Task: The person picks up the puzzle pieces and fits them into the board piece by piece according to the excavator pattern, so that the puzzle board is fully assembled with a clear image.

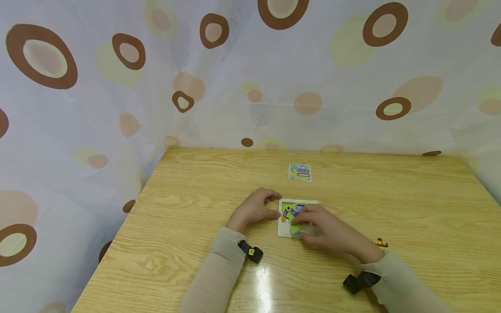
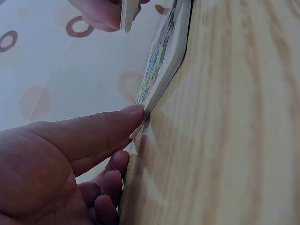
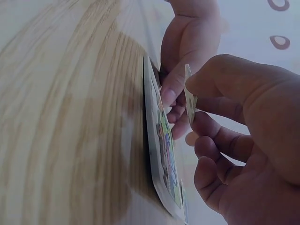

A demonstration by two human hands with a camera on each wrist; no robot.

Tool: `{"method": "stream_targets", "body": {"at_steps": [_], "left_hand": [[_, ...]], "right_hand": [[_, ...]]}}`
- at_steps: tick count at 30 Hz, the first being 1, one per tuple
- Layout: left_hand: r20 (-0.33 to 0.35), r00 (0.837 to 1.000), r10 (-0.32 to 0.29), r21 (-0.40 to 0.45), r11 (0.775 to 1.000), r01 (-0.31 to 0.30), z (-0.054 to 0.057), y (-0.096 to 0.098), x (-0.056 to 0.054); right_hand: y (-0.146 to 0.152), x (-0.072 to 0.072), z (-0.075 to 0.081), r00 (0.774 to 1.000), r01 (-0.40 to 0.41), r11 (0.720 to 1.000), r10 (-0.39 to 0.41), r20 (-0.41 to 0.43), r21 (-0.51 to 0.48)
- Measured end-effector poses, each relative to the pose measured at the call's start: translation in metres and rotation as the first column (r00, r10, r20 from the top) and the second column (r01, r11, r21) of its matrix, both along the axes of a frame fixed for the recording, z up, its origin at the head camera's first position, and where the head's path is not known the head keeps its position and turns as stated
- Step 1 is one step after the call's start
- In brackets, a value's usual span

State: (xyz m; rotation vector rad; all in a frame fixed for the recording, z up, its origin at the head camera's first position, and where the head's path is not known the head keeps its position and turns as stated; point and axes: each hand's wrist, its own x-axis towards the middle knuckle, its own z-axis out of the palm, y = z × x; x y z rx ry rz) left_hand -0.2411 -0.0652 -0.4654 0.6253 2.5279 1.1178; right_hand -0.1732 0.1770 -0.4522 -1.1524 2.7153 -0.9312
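Note:
A jigsaw puzzle tray (image 1: 284,231) with a pale rim lies on the table, partly filled with green, purple and orange picture pieces. At its left edge and far-left corner, my left hand (image 1: 256,208) holds it between thumb and fingers; the left wrist view shows the thumb (image 2: 126,117) right at the rim. Over the near right part of the tray, my right hand (image 1: 326,228) pinches a green puzzle piece (image 1: 296,230) between thumb and fingers. In the right wrist view that piece (image 3: 190,96) is held edge-on, raised above the tray. My right hand hides the tray's right side.
Behind the tray lies a small square picture card (image 1: 299,172) with a similar green scene. A small yellow, red and dark piece (image 1: 380,243) lies beside my right wrist. The wooden table (image 1: 188,195) meets a patterned cloth (image 1: 235,87) behind and at the sides.

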Motion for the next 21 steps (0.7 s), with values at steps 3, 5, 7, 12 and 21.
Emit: {"method": "stream_targets", "body": {"at_steps": [3,5,7,12,21], "left_hand": [[-0.001,1.0,0.0,0.0,1.0,0.0,0.0,0.0,0.0],[-0.001,1.0,0.001,-0.002,1.0,-0.001,0.001,0.0,0.0],[-0.002,1.0,0.0,-0.003,1.0,0.0,0.001,0.0,0.0],[0.002,1.0,-0.002,-0.003,1.0,0.002,0.0,0.0,-0.001],[-0.003,1.0,-0.002,-0.005,1.0,0.002,-0.001,0.0,-0.001]], "right_hand": [[-0.006,-0.003,-0.002,1.0,-0.019,1.0,0.019,-0.011,-0.008],[-0.009,-0.005,-0.003,1.0,-0.025,1.0,0.024,-0.013,-0.011],[-0.012,-0.007,-0.004,1.0,-0.029,0.999,0.028,-0.004,-0.019],[-0.017,-0.011,-0.008,0.999,-0.029,0.999,0.03,0.029,-0.022],[-0.024,-0.012,-0.009,0.998,0.001,1.0,-0.002,0.062,0.017]]}}
